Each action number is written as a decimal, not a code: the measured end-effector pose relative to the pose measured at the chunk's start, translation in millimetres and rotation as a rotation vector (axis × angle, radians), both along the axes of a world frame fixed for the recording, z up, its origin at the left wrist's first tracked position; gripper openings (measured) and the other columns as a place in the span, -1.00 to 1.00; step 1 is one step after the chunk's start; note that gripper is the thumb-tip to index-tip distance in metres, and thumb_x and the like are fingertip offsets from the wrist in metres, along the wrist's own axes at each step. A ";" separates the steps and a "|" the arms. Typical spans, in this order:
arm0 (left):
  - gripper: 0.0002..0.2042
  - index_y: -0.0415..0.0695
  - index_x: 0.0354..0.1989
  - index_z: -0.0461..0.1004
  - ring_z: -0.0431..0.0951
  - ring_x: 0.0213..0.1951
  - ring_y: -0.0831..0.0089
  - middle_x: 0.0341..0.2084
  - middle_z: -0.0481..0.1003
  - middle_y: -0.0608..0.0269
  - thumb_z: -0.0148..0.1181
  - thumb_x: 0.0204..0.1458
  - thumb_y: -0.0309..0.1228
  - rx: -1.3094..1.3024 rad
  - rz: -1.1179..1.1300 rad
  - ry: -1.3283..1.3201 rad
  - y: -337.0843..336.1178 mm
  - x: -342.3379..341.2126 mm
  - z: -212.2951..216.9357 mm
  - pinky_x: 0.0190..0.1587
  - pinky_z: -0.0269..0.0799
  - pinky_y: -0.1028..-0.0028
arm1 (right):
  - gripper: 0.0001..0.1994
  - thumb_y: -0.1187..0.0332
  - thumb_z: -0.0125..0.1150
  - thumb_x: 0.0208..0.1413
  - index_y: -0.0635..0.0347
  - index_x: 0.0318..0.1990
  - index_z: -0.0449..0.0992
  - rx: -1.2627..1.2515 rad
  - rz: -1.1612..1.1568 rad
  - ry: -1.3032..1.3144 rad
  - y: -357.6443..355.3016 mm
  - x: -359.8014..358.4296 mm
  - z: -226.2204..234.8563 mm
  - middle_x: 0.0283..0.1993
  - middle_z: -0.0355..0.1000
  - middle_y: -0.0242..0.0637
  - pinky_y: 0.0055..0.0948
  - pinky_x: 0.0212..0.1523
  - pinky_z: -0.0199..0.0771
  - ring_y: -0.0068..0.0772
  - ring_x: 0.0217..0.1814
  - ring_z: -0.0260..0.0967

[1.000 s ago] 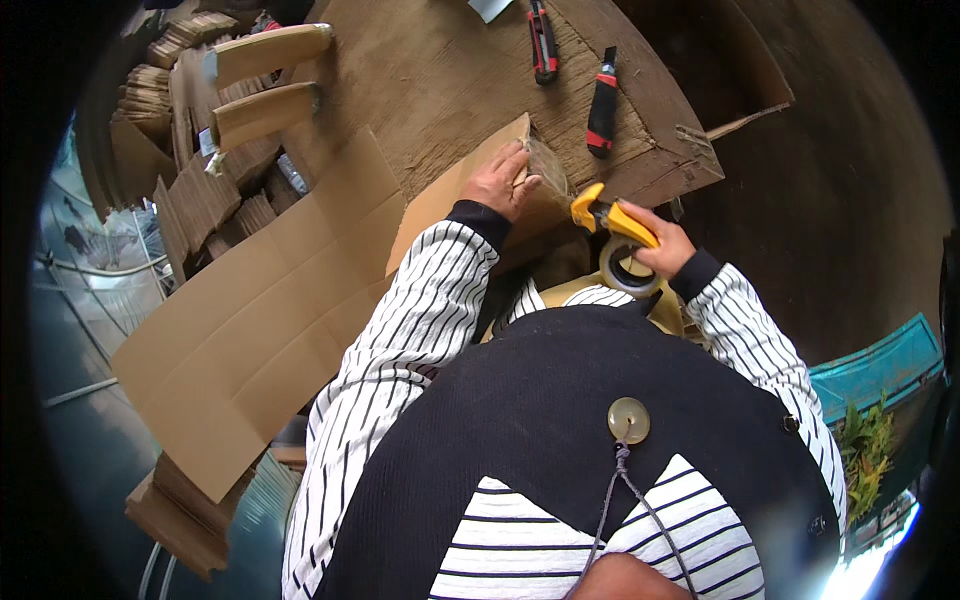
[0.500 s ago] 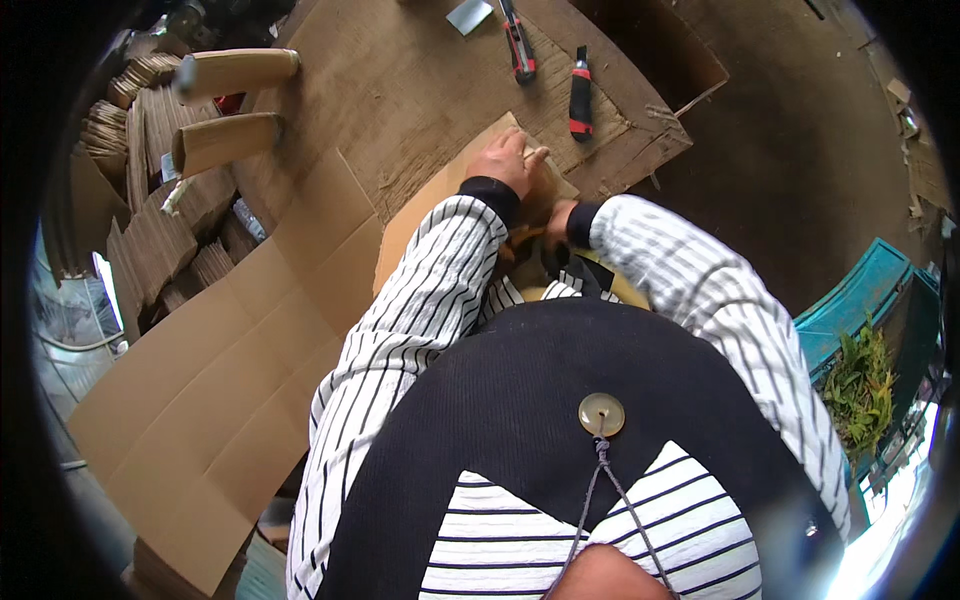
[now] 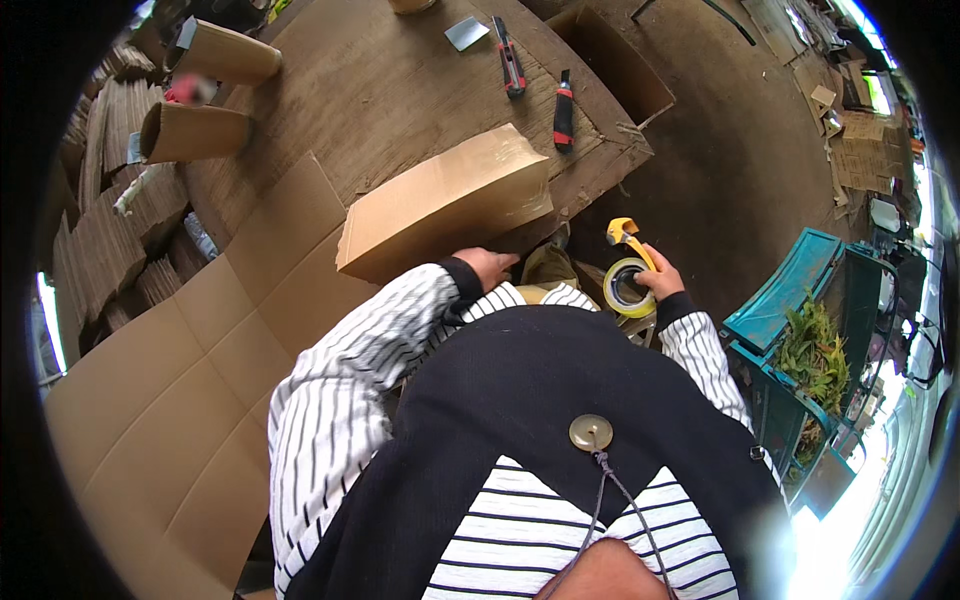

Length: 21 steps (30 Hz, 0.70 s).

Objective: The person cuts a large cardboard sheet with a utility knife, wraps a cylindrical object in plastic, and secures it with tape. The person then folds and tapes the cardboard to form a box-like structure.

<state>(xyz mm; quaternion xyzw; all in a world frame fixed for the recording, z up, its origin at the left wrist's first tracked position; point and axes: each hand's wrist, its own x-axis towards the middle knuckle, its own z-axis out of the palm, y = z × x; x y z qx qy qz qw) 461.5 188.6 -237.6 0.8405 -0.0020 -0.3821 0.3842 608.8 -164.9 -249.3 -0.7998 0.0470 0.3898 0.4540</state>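
Note:
A long brown cardboard box (image 3: 440, 200) lies at the near edge of the wooden table, its right end creased and scuffed. Just below its near side is my left hand (image 3: 488, 265), fingers stretched to the right and holding nothing; whether it touches the box I cannot tell. Off to the right, away from the box, my right hand (image 3: 662, 278) grips a yellow-handled tape dispenser (image 3: 628, 236) that carries a roll of clear yellowish tape. Beyond the box, two red-and-black utility knives rest on the table, one on the left (image 3: 510, 70) and one on the right (image 3: 563, 115).
A large creased cardboard sheet (image 3: 190, 380) spreads across the left. Two folded cardboard pieces (image 3: 225, 50) stand on the table's far left, beside stacked cardboard (image 3: 100, 190). An open carton (image 3: 620, 70) sits past the table corner. Right of me are teal bins (image 3: 785, 290) with green plants (image 3: 812, 350).
My hands have come away from the box, the left back toward my body. The right has swung out right with the tape dispenser, now plainly visible. My view has shifted rightward.

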 end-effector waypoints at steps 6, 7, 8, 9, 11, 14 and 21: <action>-0.69 -0.09 0.01 0.39 0.46 -0.03 0.22 -0.07 0.46 0.10 0.01 0.15 -0.24 0.173 0.689 -0.431 122.7 62.8 -7.3 -0.01 0.38 0.36 | -0.29 0.53 0.21 -0.16 0.32 0.25 0.14 0.201 -0.250 -0.099 42.5 -17.0 -19.3 0.04 0.36 -0.25 -0.58 -0.06 0.36 -0.52 -0.08 0.36; -0.65 -0.08 0.00 0.40 0.44 -0.02 0.13 -0.05 0.44 0.06 -0.05 0.16 -0.15 0.278 0.700 -0.311 141.8 73.1 -29.1 0.03 0.34 0.30 | -0.29 0.52 0.22 -0.16 0.33 0.25 0.14 0.190 -0.206 -0.102 61.8 -11.7 -15.6 0.04 0.36 -0.23 -0.58 -0.05 0.35 -0.50 -0.06 0.35; -0.63 -0.09 -0.03 0.43 0.42 0.00 0.15 -0.02 0.42 0.05 -0.08 0.16 -0.10 0.344 0.638 -0.309 158.0 75.5 -58.3 0.06 0.31 0.30 | -0.29 0.52 0.22 -0.16 0.34 0.25 0.14 0.238 -0.202 -0.106 79.4 -4.4 -10.6 0.05 0.36 -0.22 -0.58 -0.05 0.34 -0.50 -0.05 0.35; -0.56 -0.08 -0.03 0.46 0.37 0.06 0.16 0.03 0.39 0.05 -0.12 0.15 -0.01 0.421 0.568 -0.063 164.2 85.5 -75.0 0.11 0.26 0.29 | -0.28 0.51 0.22 -0.16 0.34 0.25 0.13 0.284 -0.209 -0.109 94.2 1.3 -8.8 0.05 0.35 -0.22 -0.58 -0.04 0.34 -0.50 -0.05 0.35; -0.52 -0.05 -0.01 0.46 0.33 0.11 0.17 0.05 0.37 0.05 -0.14 0.13 0.04 0.468 0.571 -0.097 165.3 81.2 -118.5 0.15 0.22 0.27 | -0.26 0.54 0.22 -0.17 0.35 0.27 0.09 0.318 -0.206 -0.151 112.7 15.5 -10.4 0.09 0.31 -0.19 -0.55 -0.01 0.32 -0.46 0.00 0.33; -0.47 0.01 0.08 0.40 0.33 0.11 0.12 0.06 0.35 -0.07 -0.21 0.12 0.10 0.547 0.315 0.080 126.3 97.1 -91.9 0.18 0.20 0.25 | -0.22 0.57 0.20 -0.17 0.35 0.29 0.03 0.361 -0.313 -0.066 123.9 19.9 2.0 0.17 0.25 -0.15 -0.53 0.06 0.29 -0.39 0.07 0.30; -0.35 -0.23 -0.28 0.42 0.48 -0.16 -0.01 -0.30 0.49 -0.19 0.03 -0.13 0.24 0.355 0.850 0.031 103.3 43.5 -77.9 -0.09 0.35 0.21 | -0.25 0.64 0.11 -0.16 0.33 0.30 0.01 0.325 -0.171 -0.150 126.7 23.7 -0.4 0.16 0.23 -0.19 -0.55 0.07 0.28 -0.43 0.07 0.27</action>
